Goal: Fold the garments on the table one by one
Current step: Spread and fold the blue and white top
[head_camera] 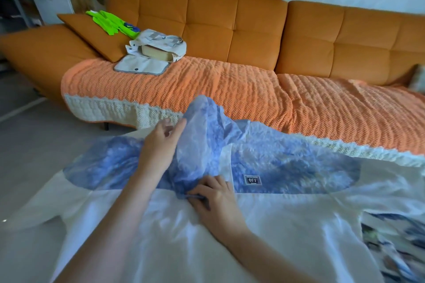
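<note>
A white jacket (287,225) with a mottled blue upper part lies spread flat over the table, front up, a small black "OFF" patch (253,179) on its chest. Its blue hood (202,135) is lifted off the table. My left hand (161,145) grips the hood's left edge between thumb and fingers and holds it up. My right hand (213,200) pinches the jacket's front at the neck, at the zipper pull, and presses it down. A second garment (391,243), patterned in blue, black and white, pokes out from under the jacket at the right.
An orange sofa (253,25) with an orange knitted cover (207,89) stands just beyond the table. On its seat lie a beige bag (156,50) holding a box and a bright green item (112,23). Grey floor (34,140) shows to the left.
</note>
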{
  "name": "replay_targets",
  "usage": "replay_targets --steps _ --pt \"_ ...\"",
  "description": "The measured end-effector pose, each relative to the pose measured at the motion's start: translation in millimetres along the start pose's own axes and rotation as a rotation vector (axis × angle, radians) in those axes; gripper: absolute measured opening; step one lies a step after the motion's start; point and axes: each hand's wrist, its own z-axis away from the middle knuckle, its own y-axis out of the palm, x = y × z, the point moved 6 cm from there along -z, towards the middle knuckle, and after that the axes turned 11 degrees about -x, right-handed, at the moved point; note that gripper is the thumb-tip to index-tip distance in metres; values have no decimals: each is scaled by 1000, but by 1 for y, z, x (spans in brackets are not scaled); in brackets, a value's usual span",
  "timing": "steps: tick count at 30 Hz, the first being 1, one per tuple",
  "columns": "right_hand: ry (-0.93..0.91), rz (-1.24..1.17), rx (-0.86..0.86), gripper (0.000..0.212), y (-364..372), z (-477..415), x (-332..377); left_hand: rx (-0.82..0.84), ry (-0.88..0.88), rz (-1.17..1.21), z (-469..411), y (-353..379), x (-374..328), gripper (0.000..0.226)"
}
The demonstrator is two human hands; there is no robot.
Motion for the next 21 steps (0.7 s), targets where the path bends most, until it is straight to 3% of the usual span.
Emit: replay_targets --steps 2,3,6,11,13,16,17,19,21 --pt "-9 1 19 13 -1 1 3 146 -107 -39 -13 26 -11 84" --pt "-10 2 24 12 -1 2 4 180 -143 -23 -17 37 -14 78" --pt "17 -14 52 16 -2 1 6 130 -130 103 -19 50 -25 23" --pt "109 -150 179 34 -12 1 9 55 -90 483 -6 22 -49 23" --pt "244 -331 92 32 -46 -7 12 77 -30 552 3 6 -61 22" --pt "662 -737 -204 18 -114 -24 1 138 72 570 25 -14 -80 19" --pt "822 -908 -213 25 -127 -29 -7 160 116 552 36 -19 -83 19" --pt "1040 -1202 -120 60 -144 -34 -16 252 249 428 63 -22 -81 26" --pt "1083 -1336 0 82 -153 -31 -15 382 424 167 95 -16 -59 39"
